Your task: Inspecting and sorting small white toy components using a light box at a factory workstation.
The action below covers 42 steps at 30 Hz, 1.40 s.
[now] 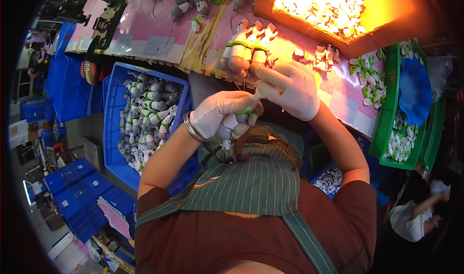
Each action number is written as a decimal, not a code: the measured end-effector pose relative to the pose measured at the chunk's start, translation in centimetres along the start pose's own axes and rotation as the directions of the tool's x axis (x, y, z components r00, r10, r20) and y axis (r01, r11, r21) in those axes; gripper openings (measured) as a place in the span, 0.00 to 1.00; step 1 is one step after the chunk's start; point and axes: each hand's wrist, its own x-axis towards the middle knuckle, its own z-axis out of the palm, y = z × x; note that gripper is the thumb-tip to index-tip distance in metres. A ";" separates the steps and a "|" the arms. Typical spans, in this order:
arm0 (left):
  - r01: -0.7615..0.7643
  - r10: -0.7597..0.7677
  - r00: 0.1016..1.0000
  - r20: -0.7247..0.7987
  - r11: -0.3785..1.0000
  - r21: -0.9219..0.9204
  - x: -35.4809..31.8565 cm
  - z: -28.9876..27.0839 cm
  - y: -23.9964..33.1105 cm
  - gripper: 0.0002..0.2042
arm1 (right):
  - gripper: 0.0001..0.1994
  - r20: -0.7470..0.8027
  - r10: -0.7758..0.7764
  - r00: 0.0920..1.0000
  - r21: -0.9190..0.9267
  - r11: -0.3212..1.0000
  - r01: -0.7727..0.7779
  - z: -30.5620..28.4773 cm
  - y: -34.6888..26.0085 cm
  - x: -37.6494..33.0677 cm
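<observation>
Our left hand [220, 110] grasps a grey-and-white piece [226, 130] (green band showing) just off the near edge of the tabletop [150, 22]. Our right hand's [295, 90] fingertips meet its upper end, though we cannot tell whether they pinch it; three similar pieces [237, 51] lie at that edge.

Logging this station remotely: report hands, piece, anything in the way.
Left hand gripping grey-and-white piece. Right hand close alongside, grip unclear. Similar pieces ahead; nothing visibly blocking.
</observation>
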 end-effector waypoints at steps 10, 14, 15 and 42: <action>-0.233 0.252 0.939 -0.232 0.966 0.108 1.8 -1.1 0.3 0.19 | 0.23 -0.205 0.489 0.848 0.109 0.873 -0.476 5.3 4.1 -2.7; -0.448 0.689 0.699 -0.190 0.630 0.634 3.8 -1.7 2.0 0.24 | 0.20 0.027 0.576 0.817 0.072 0.814 -0.576 6.9 5.4 -2.6; -0.375 0.735 0.670 -0.110 0.462 0.804 3.7 -1.2 3.5 0.26 | 0.19 0.033 0.586 0.810 0.113 0.803 -0.585 6.8 5.4 -2.4; -0.283 0.326 0.927 -0.185 0.932 0.226 7.8 -5.7 5.6 0.17 | 0.27 0.174 0.653 0.737 0.733 0.414 -0.540 8.6 1.7 1.8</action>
